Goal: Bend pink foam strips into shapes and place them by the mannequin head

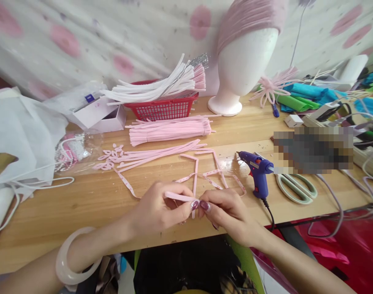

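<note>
Both hands meet over the table's front edge around a pink pipe cleaner (178, 197). My left hand (161, 206) is closed on it, with one length sticking out past the thumb to the left. My right hand (227, 210) pinches its other end, fingertips against the left thumb. Just beyond the hands lie bent pink pipe cleaners (196, 171) and a pink measuring tape (126, 183). Further back are loose straight pipe cleaners (161, 153), small pink loops (108, 157) and a tied pink bundle (170, 131).
A blue glue gun (258, 171) stands right of the hands, with green-handled scissors (296, 188) beside it. Behind are a red basket (161, 109) of white and pink stems and a white foam head (246, 57). Cables (333, 204) run along the right side.
</note>
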{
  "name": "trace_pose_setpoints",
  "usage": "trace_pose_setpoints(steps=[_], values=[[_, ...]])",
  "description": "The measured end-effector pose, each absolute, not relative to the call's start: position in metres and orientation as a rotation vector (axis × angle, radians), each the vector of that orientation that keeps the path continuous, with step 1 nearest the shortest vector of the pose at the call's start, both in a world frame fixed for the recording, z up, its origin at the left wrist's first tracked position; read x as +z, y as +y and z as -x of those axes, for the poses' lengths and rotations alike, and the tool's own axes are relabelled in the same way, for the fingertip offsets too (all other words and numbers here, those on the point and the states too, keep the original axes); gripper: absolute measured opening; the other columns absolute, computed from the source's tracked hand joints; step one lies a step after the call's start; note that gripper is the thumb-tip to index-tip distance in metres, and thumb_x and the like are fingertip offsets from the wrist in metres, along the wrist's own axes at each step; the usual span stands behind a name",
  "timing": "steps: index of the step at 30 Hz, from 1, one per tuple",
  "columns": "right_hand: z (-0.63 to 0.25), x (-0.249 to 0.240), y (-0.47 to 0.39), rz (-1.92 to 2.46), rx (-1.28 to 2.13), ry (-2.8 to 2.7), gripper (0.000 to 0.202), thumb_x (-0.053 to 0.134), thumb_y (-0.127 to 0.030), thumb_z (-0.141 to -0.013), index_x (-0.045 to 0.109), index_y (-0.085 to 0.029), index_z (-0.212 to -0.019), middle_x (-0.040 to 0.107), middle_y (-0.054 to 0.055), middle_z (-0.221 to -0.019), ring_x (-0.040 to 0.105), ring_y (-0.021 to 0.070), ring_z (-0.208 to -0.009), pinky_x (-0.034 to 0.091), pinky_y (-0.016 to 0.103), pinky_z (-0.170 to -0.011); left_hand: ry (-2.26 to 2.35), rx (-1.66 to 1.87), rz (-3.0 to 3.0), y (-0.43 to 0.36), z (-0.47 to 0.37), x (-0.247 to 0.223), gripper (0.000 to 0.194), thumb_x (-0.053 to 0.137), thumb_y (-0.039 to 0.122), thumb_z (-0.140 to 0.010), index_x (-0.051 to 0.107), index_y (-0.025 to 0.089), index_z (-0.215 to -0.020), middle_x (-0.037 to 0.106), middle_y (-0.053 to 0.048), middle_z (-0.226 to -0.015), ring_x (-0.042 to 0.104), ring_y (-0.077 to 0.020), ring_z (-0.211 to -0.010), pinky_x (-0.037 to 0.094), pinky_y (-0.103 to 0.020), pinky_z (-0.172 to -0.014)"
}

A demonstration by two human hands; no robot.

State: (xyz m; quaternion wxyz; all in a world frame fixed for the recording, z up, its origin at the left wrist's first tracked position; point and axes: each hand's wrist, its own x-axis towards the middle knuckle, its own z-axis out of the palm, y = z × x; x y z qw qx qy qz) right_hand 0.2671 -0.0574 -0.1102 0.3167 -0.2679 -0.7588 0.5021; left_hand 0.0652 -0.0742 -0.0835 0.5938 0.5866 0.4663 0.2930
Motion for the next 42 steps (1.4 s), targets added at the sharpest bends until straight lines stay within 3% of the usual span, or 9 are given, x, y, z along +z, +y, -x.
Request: trace_pose_setpoints(steps=[5,8,12,16,26,28,31,35,42], values=[[-0.27,-0.113,-0.061,0.76,1.68,-1.818,0.034,0.043,-0.03,-0.101,0.067,-0.014,-0.083,0.046,-0.005,-0.053,0.044,0.0073,-0.046,0.037,0.018,-0.048,1.136,0.851,-1.401,-0.077,-0.063,-0.088,0.013,0.064,0.026,-0.082,0.071,0.016,-0.077,0.069,-0.003,-0.069,0.062,-0.0121,-0.059,0.051,-0.021,-0.055],[-0.267,-0.117,-0.062,0.741,1.731,-1.756,0.039,0.04,-0.034,-0.104,0.069,-0.015,-0.084,0.051,-0.004,-0.057,0.047,0.0082,-0.051,0.042,0.019,-0.055,1.116,0.949,-1.216,-0.084,-0.069,-0.093,0.015,0.066,0.027,-0.084,0.068,0.016,-0.074,0.068,-0.002,-0.065,0.062,-0.0116,-0.057,0.052,-0.02,-0.055],[-0.261,-0.12,-0.063,0.714,1.732,-1.686,0.033,0.05,-0.032,-0.099,0.067,-0.015,-0.077,0.048,-0.005,-0.055,0.044,0.0072,-0.047,0.036,0.018,-0.047,1.073,1.074,-1.056,-0.093,-0.077,-0.102,0.013,0.071,0.024,-0.083,0.068,0.016,-0.074,0.066,0.0,-0.064,0.061,-0.0102,-0.06,0.053,-0.018,-0.057],[-0.259,-0.123,-0.067,0.739,1.64,-1.724,0.036,0.051,-0.029,-0.097,0.063,-0.014,-0.066,0.045,-0.005,-0.049,0.041,0.0067,-0.043,0.031,0.018,-0.043,1.048,1.258,-0.904,-0.098,-0.081,-0.111,0.012,0.074,0.029,-0.083,0.069,0.018,-0.08,0.063,0.002,-0.068,0.06,-0.0099,-0.061,0.054,-0.019,-0.057],[-0.255,-0.125,-0.08,0.63,0.989,-2.041,0.029,0.051,-0.016,-0.091,0.065,-0.015,-0.066,0.057,0.002,-0.056,0.046,0.0114,-0.051,0.033,0.025,-0.051,1.164,1.39,-0.89,-0.109,-0.072,-0.113,0.032,0.075,0.034,-0.083,0.056,0.018,-0.063,0.057,0.004,-0.06,0.058,-0.0087,-0.058,0.049,-0.018,-0.058],[-0.255,-0.126,-0.08,0.658,1.052,-2.051,0.028,0.05,-0.017,-0.094,0.069,-0.014,-0.074,0.059,0.002,-0.057,0.049,0.0115,-0.052,0.035,0.024,-0.052,1.164,1.378,-0.915,-0.109,-0.069,-0.111,0.033,0.076,0.034,-0.082,0.054,0.018,-0.064,0.057,0.005,-0.062,0.058,-0.0083,-0.059,0.048,-0.018,-0.059],[-0.255,-0.13,-0.078,0.715,1.442,-1.911,0.03,0.052,-0.028,-0.098,0.074,-0.013,-0.084,0.055,-0.001,-0.053,0.049,0.0097,-0.048,0.036,0.021,-0.049,1.103,1.354,-0.968,-0.108,-0.067,-0.111,0.031,0.076,0.031,-0.082,0.054,0.018,-0.065,0.056,0.005,-0.065,0.059,-0.008,-0.061,0.048,-0.018,-0.06],[-0.252,-0.138,-0.079,0.724,1.84,-1.586,0.034,0.063,-0.042,-0.092,0.077,-0.013,-0.08,0.046,-0.005,-0.047,0.04,0.0065,-0.039,0.031,0.019,-0.041,0.991,1.383,-0.956,-0.107,-0.072,-0.114,0.03,0.077,0.03,-0.082,0.055,0.018,-0.066,0.055,0.004,-0.066,0.057,-0.0084,-0.061,0.048,-0.019,-0.06],[-0.25,-0.131,-0.086,0.758,1.548,-1.677,0.023,0.068,-0.028,-0.088,0.077,-0.015,-0.072,0.061,0.002,-0.055,0.047,0.0099,-0.047,0.034,0.022,-0.045,0.788,1.458,-0.527,-0.109,-0.086,-0.118,0.035,0.082,0.028,-0.075,0.051,0.017,-0.061,0.044,0.005,-0.065,0.043,-0.0066,-0.056,0.04,-0.017,-0.053]])
